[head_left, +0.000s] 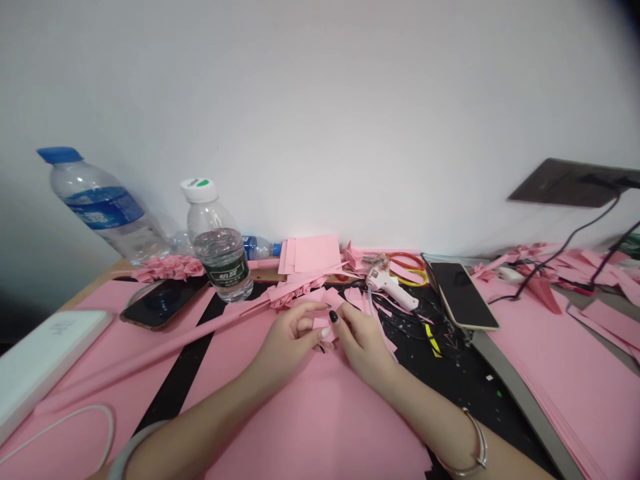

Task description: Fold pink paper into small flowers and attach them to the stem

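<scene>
Between both hands is a small piece of pink paper point(321, 324), low over the pink sheets point(320, 413). My left hand point(295, 333) pinches it between thumb and fingers from the left. My right hand point(360, 337) closes its thumb and fingers at the paper's right edge, and part of the paper is hidden behind the fingertips. Just beyond the hands lie loose pink paper pieces and a pink paper flower cluster point(290, 293). A white glue gun point(393, 287) rests behind my right hand.
A clear water bottle point(220, 260) and a blue-capped bottle point(107, 207) stand at left. Phones lie on both sides point(163, 303), the right phone point(465, 293) beside black cables. A white box-like device point(47, 360) sits at far left. Pink paper squares point(315, 255) stand against the wall.
</scene>
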`<state>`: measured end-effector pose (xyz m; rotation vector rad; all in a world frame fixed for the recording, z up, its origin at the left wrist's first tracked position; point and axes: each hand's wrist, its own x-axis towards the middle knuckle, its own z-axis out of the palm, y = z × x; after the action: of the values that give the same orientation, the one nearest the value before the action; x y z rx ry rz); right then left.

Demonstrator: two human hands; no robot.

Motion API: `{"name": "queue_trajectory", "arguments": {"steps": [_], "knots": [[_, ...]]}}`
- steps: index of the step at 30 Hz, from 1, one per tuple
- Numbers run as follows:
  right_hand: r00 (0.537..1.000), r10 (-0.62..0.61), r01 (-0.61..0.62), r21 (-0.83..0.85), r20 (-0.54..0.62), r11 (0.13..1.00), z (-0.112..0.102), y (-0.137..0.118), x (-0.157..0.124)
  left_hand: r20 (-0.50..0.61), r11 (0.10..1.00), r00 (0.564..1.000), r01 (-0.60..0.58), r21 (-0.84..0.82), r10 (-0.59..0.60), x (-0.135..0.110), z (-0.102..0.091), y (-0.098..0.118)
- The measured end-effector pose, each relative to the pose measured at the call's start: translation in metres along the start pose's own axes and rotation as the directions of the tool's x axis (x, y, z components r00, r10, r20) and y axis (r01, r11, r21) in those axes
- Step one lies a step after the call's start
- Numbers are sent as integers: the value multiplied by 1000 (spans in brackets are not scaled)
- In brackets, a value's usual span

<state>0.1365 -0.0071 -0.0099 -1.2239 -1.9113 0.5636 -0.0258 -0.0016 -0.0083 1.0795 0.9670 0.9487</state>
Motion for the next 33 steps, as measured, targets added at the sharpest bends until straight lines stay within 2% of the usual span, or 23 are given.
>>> {"name": "queue_trajectory", "arguments": {"steps": [2, 7, 13, 23, 30, 33], "knots": [[999, -10, 11, -9, 31, 1000, 0, 1, 0, 24, 1000, 1000, 0, -7, 0, 0, 0, -1], [993, 21, -34, 116, 115, 993, -1, 1, 1, 86, 999, 996, 8, -35, -5, 1, -2, -2], [994, 4, -18, 131, 110, 991, -1, 1, -1, 149, 999, 988, 41, -33, -36, 1, -5, -1], [995, 56, -72, 183, 88, 980, 2, 4, -2, 210, 998, 978, 33, -49, -22, 3, -8, -3], [993, 106, -117, 225, 59, 967, 1, 5, 1, 173, 999, 985, 30, -44, -22, 2, -7, -3], [992, 89, -109, 252, 87, 962, 0, 4, 2, 141, 1000, 990, 21, -24, -17, 2, -4, -2]]}}
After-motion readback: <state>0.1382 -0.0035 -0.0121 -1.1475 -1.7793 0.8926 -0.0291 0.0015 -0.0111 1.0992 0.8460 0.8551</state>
